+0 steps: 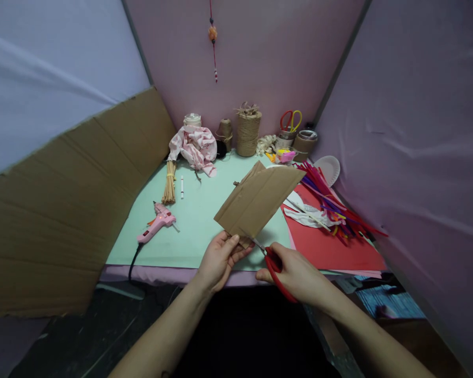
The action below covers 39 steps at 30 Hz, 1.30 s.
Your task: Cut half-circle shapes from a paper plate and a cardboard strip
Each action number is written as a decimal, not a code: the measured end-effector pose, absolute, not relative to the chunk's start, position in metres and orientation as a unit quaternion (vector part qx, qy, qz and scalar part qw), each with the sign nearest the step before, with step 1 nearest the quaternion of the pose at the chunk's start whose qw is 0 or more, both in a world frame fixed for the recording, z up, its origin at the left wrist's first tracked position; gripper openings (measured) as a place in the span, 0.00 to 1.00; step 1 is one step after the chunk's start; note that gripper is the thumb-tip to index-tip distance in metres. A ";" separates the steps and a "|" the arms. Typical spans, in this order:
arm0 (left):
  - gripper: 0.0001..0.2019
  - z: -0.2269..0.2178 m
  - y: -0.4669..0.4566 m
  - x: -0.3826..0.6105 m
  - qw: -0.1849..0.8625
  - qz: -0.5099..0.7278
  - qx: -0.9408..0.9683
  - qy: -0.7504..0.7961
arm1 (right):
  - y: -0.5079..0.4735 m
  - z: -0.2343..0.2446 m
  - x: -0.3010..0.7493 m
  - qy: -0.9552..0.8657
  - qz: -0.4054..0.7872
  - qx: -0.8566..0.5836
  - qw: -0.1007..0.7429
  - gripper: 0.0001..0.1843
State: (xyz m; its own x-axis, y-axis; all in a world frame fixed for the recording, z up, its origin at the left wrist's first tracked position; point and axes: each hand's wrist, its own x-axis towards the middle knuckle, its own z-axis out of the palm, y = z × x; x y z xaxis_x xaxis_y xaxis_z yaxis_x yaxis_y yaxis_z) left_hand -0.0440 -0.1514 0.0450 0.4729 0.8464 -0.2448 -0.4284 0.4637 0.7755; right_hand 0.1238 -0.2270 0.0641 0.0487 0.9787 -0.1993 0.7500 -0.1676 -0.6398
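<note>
Cardboard piece: held up off the green mat, just above both hands, tilted, far corner up + right
Left hand: closed, thumb + fingers pinching the piece's near bottom corner
Right hand: closed round red-handled scissors; blades point up-left, tips at the piece's bottom edge, just right of L thumb
Progress: cut looks barely begun, blades only at the edge, rest of piece whole, no offcut seen
Nearby: glue gun well left of L hand; red sheet just beyond R hand, pipe cleaners past it
</note>
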 end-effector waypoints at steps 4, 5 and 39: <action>0.14 0.046 -0.153 -0.043 0.796 0.399 0.320 0.325 | -0.228 0.064 0.126 -0.614 0.307 -0.702 0.193 0.22; 0.15 0.046 -0.154 -0.043 0.796 0.398 0.319 0.326 | -0.228 0.064 0.126 -0.612 0.307 -0.703 0.194 0.23; 0.20 0.046 -0.151 -0.049 0.780 0.332 0.345 0.402 | -0.233 0.071 0.137 -0.628 0.420 -0.640 0.137 0.26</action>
State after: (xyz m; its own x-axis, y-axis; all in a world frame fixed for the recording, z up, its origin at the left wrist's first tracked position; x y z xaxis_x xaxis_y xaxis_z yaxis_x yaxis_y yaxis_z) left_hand -0.0491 -0.1515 0.0464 0.4557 0.7962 -0.3980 -0.2405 0.5406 0.8062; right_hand 0.1371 -0.2335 0.0714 -0.1425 0.9194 -0.3666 0.6892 -0.1737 -0.7035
